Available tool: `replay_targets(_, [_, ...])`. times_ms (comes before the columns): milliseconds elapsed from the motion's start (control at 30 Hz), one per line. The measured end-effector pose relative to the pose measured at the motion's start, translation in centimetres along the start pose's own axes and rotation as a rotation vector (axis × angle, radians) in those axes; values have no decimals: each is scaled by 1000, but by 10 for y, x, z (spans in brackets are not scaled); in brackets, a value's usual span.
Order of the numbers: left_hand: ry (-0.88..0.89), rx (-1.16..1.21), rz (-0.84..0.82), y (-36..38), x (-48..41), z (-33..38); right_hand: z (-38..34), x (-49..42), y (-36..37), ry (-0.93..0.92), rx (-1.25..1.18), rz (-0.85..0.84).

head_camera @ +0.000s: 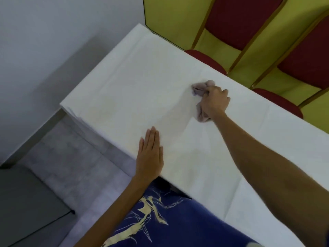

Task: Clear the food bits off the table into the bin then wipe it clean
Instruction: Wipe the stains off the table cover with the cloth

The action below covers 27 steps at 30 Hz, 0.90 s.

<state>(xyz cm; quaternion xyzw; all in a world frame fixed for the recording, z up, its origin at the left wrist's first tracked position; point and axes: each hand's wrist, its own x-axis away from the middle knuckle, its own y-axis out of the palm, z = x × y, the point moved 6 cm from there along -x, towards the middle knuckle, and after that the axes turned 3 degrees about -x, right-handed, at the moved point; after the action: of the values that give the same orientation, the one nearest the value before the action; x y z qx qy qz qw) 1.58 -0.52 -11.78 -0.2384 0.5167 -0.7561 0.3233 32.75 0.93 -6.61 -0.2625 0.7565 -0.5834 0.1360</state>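
**Left hand** [150,155]: one. Grip released, fingers straight and together, palm flat on the near edge of the bench.

**White-covered rectangular bench** [124,86]: one. No food bits can be made out on it, so the work is judged to be at the wiping stage.

**Crumpled mauve cloth rag** [198,89]: one. It lies on the bench top toward the far edge, bunched beneath the right hand.

**Right hand** [215,102]: one. Grip clenched round the rag, pressing it down.

**Red-padded, gold-framed chairs** [249,24]: two, beyond the far edge.

**Bin:** none in view.

**Risk:** the loose cover may ruck or drag under the rag if the left hand lifts. Any crumbs pushed off the far side would land on the chair seats.
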Motion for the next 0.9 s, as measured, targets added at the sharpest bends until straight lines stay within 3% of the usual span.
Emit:
replay_targets(100, [-63,57,73,-6,-12,8,-26,44,15,-80,-28,-47])
replay_targets(233, [-65,75,115,-3,-41,12,-65,122,43,-402,-12,-113])
replay_targets(300, [-24,10,97,4,-45,12,-66,116,41,-514,-17,-172])
replay_targets(433, [-28,-39,94,6,-44,15,-50,36,16,-447,2,-167])
replay_targets(600, [-20,-89,33,6,-48,13,-7,-62,-20,-157,26,-106])
replay_targets(700, [-34,-76,19,2,-51,11,0,-69,-12,-21,58,-135])
replay_targets(800, [-8,-35,40,-1,-51,23,-25,-19,10,-88,85,-148])
replay_targets(900, [81,-25,22,6,-45,43,-43,51,23,-287,61,-140])
